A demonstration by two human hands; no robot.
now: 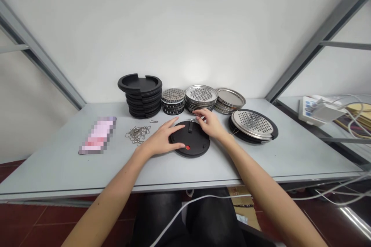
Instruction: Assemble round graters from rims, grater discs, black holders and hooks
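In front of me a round black plastic base [198,141] lies flat, with a small red spot near its front edge. My left hand [160,139] rests on its left side, fingers spread. At its far edge a short black strap [190,127] carries a metal snap hook [191,120]. My right hand [210,123] pinches this hook between thumb and fingers, its palm over the base's right edge. A pile of loose snap hooks [136,134] lies left of my left hand, and a single hook [154,121] lies behind the pile.
A stack of black holders [144,102] stands at the back left. Beside it are stacks of perforated grater discs [173,100], larger grater discs [201,94] and plain metal rings [230,98]. An assembled round grater [252,123] lies right; a phone [98,135] lies left.
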